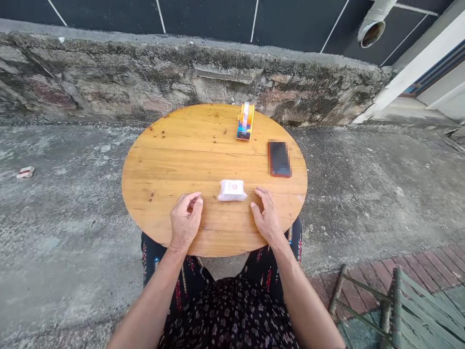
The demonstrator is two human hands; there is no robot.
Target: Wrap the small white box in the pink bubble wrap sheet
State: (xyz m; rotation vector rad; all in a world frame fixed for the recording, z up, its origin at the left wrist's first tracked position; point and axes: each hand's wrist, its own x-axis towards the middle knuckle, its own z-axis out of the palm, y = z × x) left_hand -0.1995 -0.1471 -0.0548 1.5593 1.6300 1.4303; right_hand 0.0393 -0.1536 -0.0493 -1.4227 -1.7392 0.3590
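Note:
A small white wrapped packet (233,190) with a printed label on top lies on the round wooden table (174,160), between my two hands. To its left, my left hand (186,218) rests at the near part of the tabletop, fingers loosely curled and thumb slightly apart from them, with nothing visible in it. My right hand (267,215) is on the packet's other side, thumb and fingers spread and holding nothing. Neither hand touches the packet.
A yellow and blue tape dispenser (246,121) stands near the table's far edge. Right of it lies a dark, blurred phone-like slab (279,159) with a red edge. Behind the table runs a stone wall base (145,80). A slatted chair (395,300) is at lower right.

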